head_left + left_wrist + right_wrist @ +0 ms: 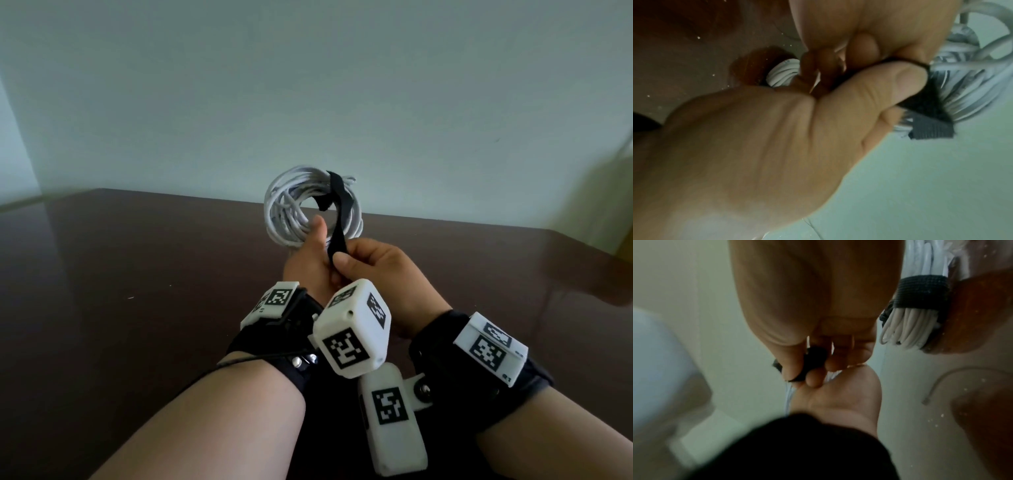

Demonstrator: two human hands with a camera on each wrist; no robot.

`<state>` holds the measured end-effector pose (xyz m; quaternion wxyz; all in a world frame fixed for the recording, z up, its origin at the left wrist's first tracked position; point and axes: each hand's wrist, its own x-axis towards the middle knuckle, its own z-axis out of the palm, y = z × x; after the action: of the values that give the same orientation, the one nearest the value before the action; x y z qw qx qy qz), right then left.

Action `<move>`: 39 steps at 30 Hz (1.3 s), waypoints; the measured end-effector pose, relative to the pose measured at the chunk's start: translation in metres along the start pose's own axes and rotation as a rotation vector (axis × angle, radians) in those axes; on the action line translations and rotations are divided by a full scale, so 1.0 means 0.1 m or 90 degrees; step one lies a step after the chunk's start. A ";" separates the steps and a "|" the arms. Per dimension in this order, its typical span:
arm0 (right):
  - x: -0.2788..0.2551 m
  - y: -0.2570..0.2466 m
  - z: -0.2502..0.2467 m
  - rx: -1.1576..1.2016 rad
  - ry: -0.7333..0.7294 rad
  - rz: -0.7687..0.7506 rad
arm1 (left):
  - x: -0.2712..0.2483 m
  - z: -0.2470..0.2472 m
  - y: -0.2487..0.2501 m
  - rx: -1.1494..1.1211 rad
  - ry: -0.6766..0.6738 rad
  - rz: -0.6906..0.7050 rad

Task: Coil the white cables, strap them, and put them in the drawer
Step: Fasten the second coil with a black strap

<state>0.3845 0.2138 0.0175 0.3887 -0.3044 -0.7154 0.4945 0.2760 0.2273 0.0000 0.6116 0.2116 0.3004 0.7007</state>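
A second strapped cable bundle (914, 318) lies on the brown table (120, 274). Above it, the left hand (308, 260) grips the upright white cable coil (301, 205) — the right hand (373, 263) pinches its black strap (337, 219), which runs down toward the person.

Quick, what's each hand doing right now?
Left hand: grips the cable coil, thumb up on it.
Right hand: pinches the black strap that loops over the coil.

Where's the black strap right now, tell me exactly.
In the head view the black strap loops over the top of the white cable coil, centre frame above the table; its free end is pinched by the right hand.
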 end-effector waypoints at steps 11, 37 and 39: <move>0.12 0.08 -0.13 0.087 0.075 0.150 | -0.18 0.21 0.01 -0.036 -0.148 0.008; 0.24 0.29 -0.48 0.122 0.307 0.040 | -0.18 0.12 0.09 0.150 0.098 0.078; 0.23 0.24 -0.47 0.084 0.372 0.009 | -0.18 0.06 0.10 0.215 0.154 0.122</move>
<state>0.4137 0.2629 0.0103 0.5937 -0.4131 -0.5374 0.4337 0.2755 0.2102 0.0129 0.4577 0.2526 0.4631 0.7157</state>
